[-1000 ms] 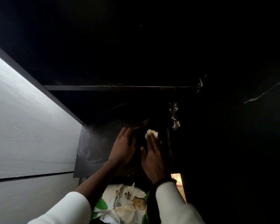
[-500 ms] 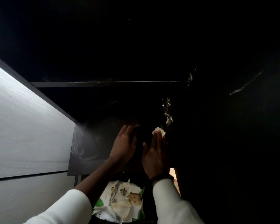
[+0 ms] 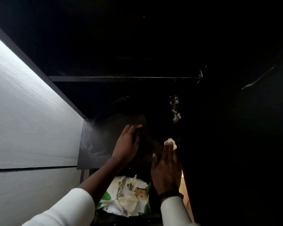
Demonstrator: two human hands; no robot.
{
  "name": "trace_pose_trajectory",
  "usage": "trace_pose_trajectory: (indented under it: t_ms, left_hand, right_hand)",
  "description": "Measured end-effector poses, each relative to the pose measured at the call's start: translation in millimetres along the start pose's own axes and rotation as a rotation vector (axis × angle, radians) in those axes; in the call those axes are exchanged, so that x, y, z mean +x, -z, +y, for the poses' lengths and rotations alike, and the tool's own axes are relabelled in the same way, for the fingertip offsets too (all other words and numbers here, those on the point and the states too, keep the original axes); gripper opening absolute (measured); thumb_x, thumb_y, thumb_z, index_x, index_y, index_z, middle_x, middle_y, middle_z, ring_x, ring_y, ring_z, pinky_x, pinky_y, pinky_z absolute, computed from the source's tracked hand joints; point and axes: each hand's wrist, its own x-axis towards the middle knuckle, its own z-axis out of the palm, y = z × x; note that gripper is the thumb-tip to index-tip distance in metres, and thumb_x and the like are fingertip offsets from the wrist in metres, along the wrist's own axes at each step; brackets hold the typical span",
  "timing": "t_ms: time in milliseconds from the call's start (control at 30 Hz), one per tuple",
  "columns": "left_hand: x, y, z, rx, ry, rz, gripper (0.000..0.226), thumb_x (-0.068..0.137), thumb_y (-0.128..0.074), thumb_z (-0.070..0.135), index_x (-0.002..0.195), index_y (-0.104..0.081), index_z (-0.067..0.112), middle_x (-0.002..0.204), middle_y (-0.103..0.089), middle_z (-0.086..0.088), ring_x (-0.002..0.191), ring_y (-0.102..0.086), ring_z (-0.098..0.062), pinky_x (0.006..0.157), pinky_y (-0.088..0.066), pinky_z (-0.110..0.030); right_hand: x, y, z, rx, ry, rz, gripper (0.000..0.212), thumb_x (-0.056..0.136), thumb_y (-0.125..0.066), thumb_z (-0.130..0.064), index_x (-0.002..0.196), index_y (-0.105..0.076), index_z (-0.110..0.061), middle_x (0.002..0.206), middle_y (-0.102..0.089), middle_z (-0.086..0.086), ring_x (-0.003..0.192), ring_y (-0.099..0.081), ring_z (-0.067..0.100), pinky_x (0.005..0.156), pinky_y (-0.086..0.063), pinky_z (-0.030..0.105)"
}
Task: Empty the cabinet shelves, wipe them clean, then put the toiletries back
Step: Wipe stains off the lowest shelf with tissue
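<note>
Nearest, a pack of wet wipes (image 3: 129, 198) with a baby's picture lies below and between the 2 white sleeves. Further in, the left hand (image 3: 127, 144) rests flat with its fingers loosely spread on the dark, smeared cabinet shelf (image 3: 91, 144), while the right hand (image 3: 166, 170) has straight fingers pressing a small white wipe (image 3: 171, 142) against the dark inside of the cabinet. Beyond them a metal hinge (image 3: 175, 108) glints beneath a higher shelf edge (image 3: 121, 78).
</note>
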Motion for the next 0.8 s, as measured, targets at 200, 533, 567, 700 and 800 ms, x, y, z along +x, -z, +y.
trace_pose_trajectory:
  t_ms: [200, 533, 567, 700, 800]
  left_hand:
    - [-26.4, -18.2, 0.2, 0.087, -0.112, -0.104, 0.042, 0.099, -0.047, 0.021, 0.141, -0.047, 0.022, 0.137, -0.046, 0.003, 0.120, -0.048, -0.010, 0.094, -0.034, -0.011]
    - [-50.6, -39.6, -1.6, 0.143, -0.174, -0.137, 0.045, 0.097, -0.047, 0.021, 0.142, -0.048, 0.017, 0.143, -0.045, -0.004, 0.131, -0.044, -0.020, 0.108, -0.036, -0.024]
    - [-52.3, -37.8, -3.3, 0.142, -0.175, -0.127, 0.045, 0.097, -0.048, 0.019, 0.142, -0.048, 0.017, 0.144, -0.044, -0.003, 0.131, -0.044, -0.020, 0.108, -0.036, -0.023]
    - [-59.1, -22.6, -9.3, 0.140, -0.167, -0.094, 0.045, 0.097, -0.050, 0.016, 0.142, -0.048, 0.020, 0.145, -0.043, -0.001, 0.136, -0.038, -0.015, 0.107, -0.028, -0.016]
    - [-63.1, -5.1, -19.7, 0.109, -0.104, -0.012, 0.045, 0.097, -0.052, 0.015, 0.141, -0.049, 0.021, 0.145, -0.043, 0.002, 0.138, -0.035, -0.012, 0.109, -0.030, -0.019]
  right_hand:
    - [-0.7, 4.4, 5.4, 0.020, 0.040, 0.098, 0.058, 0.095, -0.032, -0.036, 0.137, -0.054, -0.002, 0.145, -0.049, 0.013, 0.131, -0.047, 0.030, 0.110, -0.032, 0.035]
    - [14.8, 0.4, 25.3, 0.425, -0.015, 0.047, 0.050, 0.091, -0.037, -0.030, 0.133, -0.054, -0.010, 0.136, -0.052, 0.010, 0.120, -0.054, 0.029, 0.099, -0.046, 0.040]
    - [11.4, 2.1, 24.2, 0.427, -0.050, 0.045, 0.044, 0.092, -0.039, -0.025, 0.129, -0.057, -0.009, 0.129, -0.055, 0.011, 0.113, -0.056, 0.032, 0.093, -0.048, 0.039]
    - [-24.5, -7.2, 14.0, 0.214, -0.030, 0.097, 0.039, 0.083, -0.051, -0.004, 0.117, -0.069, -0.009, 0.111, -0.066, 0.013, 0.098, -0.062, 0.039, 0.087, -0.053, 0.042]
    - [-42.9, -9.9, -15.0, 0.288, 0.177, 0.097, 0.034, 0.087, -0.050, -0.012, 0.114, -0.071, -0.015, 0.110, -0.068, 0.005, 0.099, -0.063, 0.028, 0.088, -0.055, 0.037]
